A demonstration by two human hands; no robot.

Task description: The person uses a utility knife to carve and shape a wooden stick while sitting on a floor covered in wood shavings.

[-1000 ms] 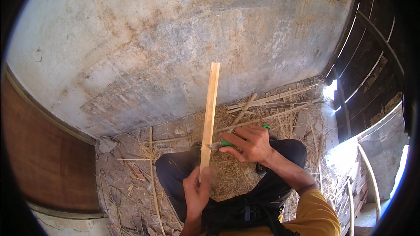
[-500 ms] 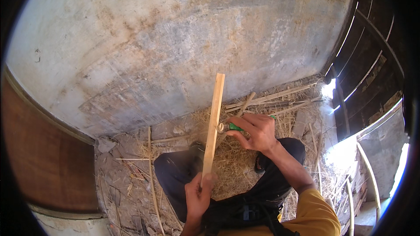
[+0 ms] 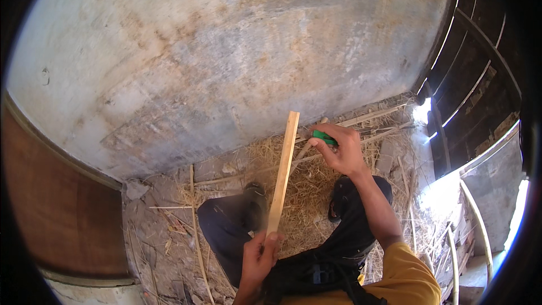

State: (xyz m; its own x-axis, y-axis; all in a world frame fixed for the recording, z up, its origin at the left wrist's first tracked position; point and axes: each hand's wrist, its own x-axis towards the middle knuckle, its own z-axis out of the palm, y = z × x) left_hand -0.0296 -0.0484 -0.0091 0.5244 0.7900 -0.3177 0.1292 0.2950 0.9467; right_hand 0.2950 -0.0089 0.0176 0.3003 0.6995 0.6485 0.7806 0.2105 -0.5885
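Note:
A long, pale wooden strip [image 3: 285, 172] slants upward in front of me, its far end pointing at the wall. My left hand [image 3: 261, 260] is closed around its near end, by my left thigh. My right hand [image 3: 345, 149] grips a green-handled knife [image 3: 323, 136], which looks like a cutter, just right of the strip's upper part. The blade is hard to make out, and I cannot tell if it touches the strip.
Thin shavings [image 3: 307, 214] cover the ground between my feet. Long sticks [image 3: 372, 116] lie along the stained wall [image 3: 254, 51]. A brown panel [image 3: 68, 214] stands at the left, dark slatted boards [image 3: 480, 68] at the right.
My right hand has moved up along the strip with the knife. The curl of shaving at the blade no longer shows there. The strip's far end has shifted slightly right and down.

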